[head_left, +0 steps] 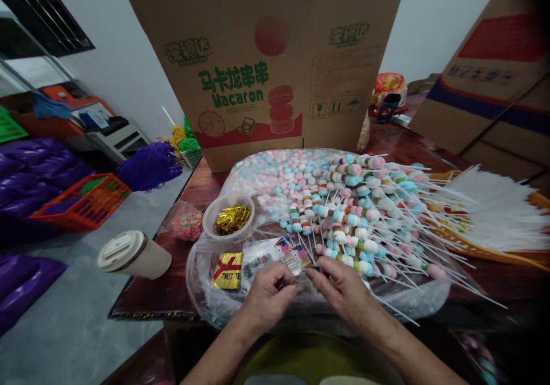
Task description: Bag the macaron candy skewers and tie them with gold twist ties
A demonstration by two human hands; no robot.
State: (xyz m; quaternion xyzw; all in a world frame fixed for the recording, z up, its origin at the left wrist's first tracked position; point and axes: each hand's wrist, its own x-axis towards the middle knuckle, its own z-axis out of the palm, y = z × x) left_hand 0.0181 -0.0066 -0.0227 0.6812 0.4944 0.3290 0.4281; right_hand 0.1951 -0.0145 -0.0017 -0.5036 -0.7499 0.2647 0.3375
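My left hand (268,298) is curled, thumb and forefinger close together, at the front of the table. Whatever it pinches, if anything, is hidden. Just right of it, my right hand (346,292) is closed with its fingertips together near a small dark thing too blurred to name. Printed clear packets (268,256) lie just beyond my left hand, beside a yellow packet of twist ties (227,270). Behind my right hand is a large heap of marshmallow skewers (361,219) in pink, blue and white, their white sticks pointing right. All this rests on clear plastic sheeting (201,287).
A bowl of gold twist ties (233,219), a bag of colourful candies (188,224) and a lidded cup (135,254) stand left. Loose marshmallows (275,173) lie behind, before a tall Macaron carton (275,58). White sticks (502,213) fill an orange basket (494,257) at right.
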